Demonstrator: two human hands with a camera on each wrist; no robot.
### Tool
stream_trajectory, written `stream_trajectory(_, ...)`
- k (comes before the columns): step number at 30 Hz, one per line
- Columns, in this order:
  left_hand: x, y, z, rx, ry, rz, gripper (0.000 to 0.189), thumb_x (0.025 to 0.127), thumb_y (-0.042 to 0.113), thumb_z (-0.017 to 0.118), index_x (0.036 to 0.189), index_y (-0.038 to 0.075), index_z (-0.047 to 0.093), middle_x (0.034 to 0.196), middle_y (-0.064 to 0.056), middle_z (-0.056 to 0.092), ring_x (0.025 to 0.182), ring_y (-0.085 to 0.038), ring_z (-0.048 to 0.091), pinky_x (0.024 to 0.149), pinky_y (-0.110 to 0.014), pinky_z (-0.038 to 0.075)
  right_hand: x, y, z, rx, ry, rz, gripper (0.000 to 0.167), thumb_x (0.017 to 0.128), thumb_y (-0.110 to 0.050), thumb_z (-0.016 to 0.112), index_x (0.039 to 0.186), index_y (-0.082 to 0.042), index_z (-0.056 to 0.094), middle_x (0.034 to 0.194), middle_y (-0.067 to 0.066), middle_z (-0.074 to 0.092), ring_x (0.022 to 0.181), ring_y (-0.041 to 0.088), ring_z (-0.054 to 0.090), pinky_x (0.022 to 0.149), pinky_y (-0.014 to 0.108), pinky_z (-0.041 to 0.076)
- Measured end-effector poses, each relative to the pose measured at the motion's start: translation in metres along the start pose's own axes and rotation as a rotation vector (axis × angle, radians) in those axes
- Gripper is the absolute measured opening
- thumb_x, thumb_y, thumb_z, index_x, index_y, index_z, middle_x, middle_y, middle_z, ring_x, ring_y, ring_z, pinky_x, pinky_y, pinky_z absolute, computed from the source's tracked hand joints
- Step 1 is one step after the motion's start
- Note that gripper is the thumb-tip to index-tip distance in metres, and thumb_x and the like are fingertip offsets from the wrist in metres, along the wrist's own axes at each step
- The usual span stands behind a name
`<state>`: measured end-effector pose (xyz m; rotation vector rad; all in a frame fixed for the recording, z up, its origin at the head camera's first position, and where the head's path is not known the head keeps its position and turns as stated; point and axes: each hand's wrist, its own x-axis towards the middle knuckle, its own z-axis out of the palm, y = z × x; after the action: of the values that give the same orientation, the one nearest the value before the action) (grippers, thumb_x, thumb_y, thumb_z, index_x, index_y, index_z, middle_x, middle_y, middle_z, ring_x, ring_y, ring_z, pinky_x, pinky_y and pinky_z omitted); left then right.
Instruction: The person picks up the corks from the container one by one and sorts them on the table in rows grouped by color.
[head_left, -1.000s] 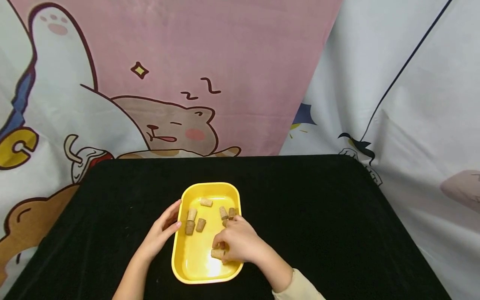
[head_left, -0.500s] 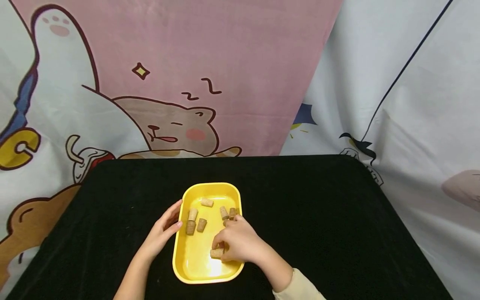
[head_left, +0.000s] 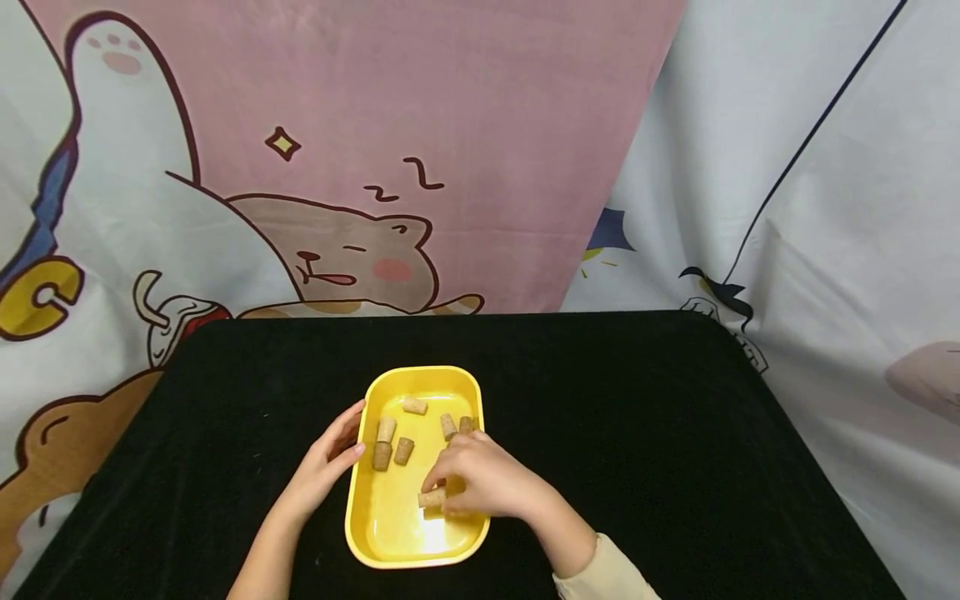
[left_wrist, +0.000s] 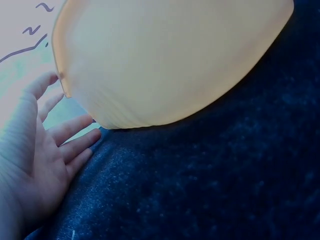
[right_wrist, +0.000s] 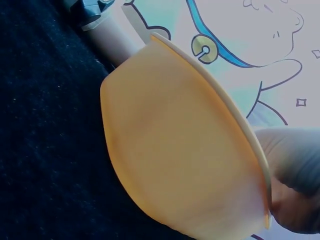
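Observation:
A yellow tray [head_left: 390, 529] with several tapered corks lies in front of me. My right hand [head_left: 487, 479] reaches over its right wall and pinches a pale cork [head_left: 431, 499] between thumb and finger, just above the tray floor. My left hand [head_left: 322, 462] rests against the tray's left rim, thumb and fingers extended. In the left wrist view, those fingers [left_wrist: 75, 142] are spread against the tray's outside [left_wrist: 165, 65]. From the right wrist, the tray wall [right_wrist: 175, 135] hides the cork, and only part of the right hand [right_wrist: 295, 175] shows.
Inside the tray are a brown cork [head_left: 403, 452] beside a stacked-looking pair [head_left: 382, 456] at left, a pale cork [head_left: 415, 406] near the far end, and others [head_left: 448, 427] by the right wall. Black cloth [head_left: 637, 433] covers the table; a cartoon curtain [head_left: 510, 125] hangs behind.
My right hand has risen slightly, and the pale cork in its pinch has come up a little off the tray floor. The left hand stays against the rim.

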<state>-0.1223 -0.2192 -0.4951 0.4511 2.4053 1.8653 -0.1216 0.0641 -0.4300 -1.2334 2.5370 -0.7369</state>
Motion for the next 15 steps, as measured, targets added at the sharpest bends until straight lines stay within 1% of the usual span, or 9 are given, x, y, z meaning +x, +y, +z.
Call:
stream_trajectory(2,0.000,0.000,0.000,0.000,-0.001,0.000,0.056,0.098,0.011,0.054,0.149,0.012,0.032,0.143,-0.019,0.043,0.127,-0.035,0.043,0.094,-0.019,0.038,-0.001,0.002,-0.001,0.014,0.005,-0.022,0.023,0.079,-0.022,0.078,0.100,-0.030,0.073,0.095,-0.026,0.062,0.097,0.000,0.051,0.093,0.032,0.036)
stream_trajectory(5,0.000,0.000,0.000,-0.001,0.000,-0.002,0.056,0.098,0.011,0.054,0.149,0.012,0.032,0.143,-0.019,0.042,0.127,-0.035,0.043,0.094,-0.019,0.038,-0.002,0.005,-0.003,0.066,0.013,-0.037,0.023,0.083,-0.020,0.076,0.103,-0.029,0.073,0.100,-0.024,0.063,0.108,0.004,0.051,0.102,0.039,0.032)
stream_trajectory(7,0.000,0.000,0.000,-0.004,-0.001,-0.006,0.056,0.097,0.011,0.054,0.149,0.012,0.033,0.144,-0.019,0.042,0.127,-0.035,0.042,0.094,-0.019,0.038,-0.003,0.006,-0.006,0.113,0.015,-0.039,0.023,0.084,-0.019,0.074,0.105,-0.028,0.072,0.104,-0.022,0.063,0.119,0.011,0.049,0.107,0.046,0.027)
stream_trajectory(9,0.000,0.001,0.000,-0.007,-0.002,-0.006,0.056,0.097,0.011,0.054,0.149,0.012,0.032,0.144,-0.019,0.042,0.127,-0.035,0.042,0.094,-0.019,0.038,-0.005,0.007,-0.009,0.159,0.021,-0.038,0.023,0.085,-0.017,0.073,0.106,-0.027,0.072,0.106,-0.020,0.062,0.125,0.016,0.046,0.109,0.049,0.023)
stream_trajectory(10,0.000,0.001,0.000,-0.008,-0.003,-0.006,0.056,0.097,0.011,0.054,0.149,0.012,0.032,0.144,-0.019,0.042,0.127,-0.035,0.042,0.094,-0.019,0.038,-0.005,0.007,-0.011,0.180,0.025,-0.038,0.023,0.085,-0.017,0.073,0.106,-0.026,0.072,0.107,-0.019,0.062,0.126,0.019,0.045,0.110,0.049,0.022)
stream_trajectory(12,0.000,0.001,0.000,-0.014,-0.005,-0.006,0.056,0.097,0.010,0.054,0.149,0.012,0.032,0.144,-0.019,0.041,0.127,-0.036,0.042,0.094,-0.019,0.038,-0.007,0.007,-0.015,0.199,0.038,-0.044,0.023,0.085,-0.016,0.073,0.106,-0.026,0.072,0.107,-0.018,0.061,0.126,0.019,0.044,0.109,0.048,0.023)
stream_trajectory(15,0.000,0.001,0.000,-0.016,-0.006,-0.007,0.056,0.098,0.011,0.054,0.149,0.012,0.032,0.144,-0.019,0.041,0.127,-0.036,0.042,0.094,-0.019,0.038,-0.009,0.007,-0.020,0.214,0.063,-0.047,0.023,0.085,-0.017,0.072,0.107,-0.025,0.072,0.107,-0.018,0.061,0.119,0.012,0.047,0.106,0.042,0.029)
